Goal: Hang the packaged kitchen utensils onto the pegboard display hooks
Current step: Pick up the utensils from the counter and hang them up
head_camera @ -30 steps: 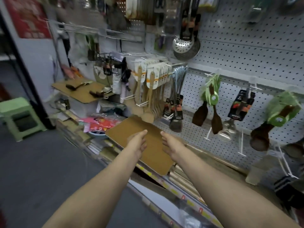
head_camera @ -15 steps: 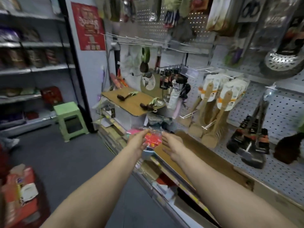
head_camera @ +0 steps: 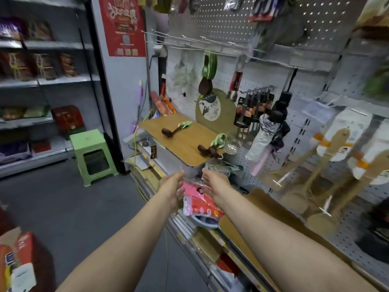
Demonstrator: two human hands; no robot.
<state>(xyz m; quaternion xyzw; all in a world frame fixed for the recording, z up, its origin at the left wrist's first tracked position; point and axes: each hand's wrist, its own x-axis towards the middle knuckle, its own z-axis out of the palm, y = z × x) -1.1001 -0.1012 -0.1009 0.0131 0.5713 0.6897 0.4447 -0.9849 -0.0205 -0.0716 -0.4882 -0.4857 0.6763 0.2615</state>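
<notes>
My view has swung left to the wooden board [head_camera: 183,140]; two packaged spoons [head_camera: 174,130] lie on it. My left hand [head_camera: 171,187] and right hand [head_camera: 214,184] reach below it, fingers straight, apparently holding nothing.

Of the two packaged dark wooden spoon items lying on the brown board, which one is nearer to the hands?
The spoons at the board's right front edge, beside the metal skimmer. The other spoon lies farther back and to the left, farther from both hands.

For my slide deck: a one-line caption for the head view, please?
Both open hands, left hand and right hand, reach toward packaged dark spoons lying on a cardboard sheet.
</notes>
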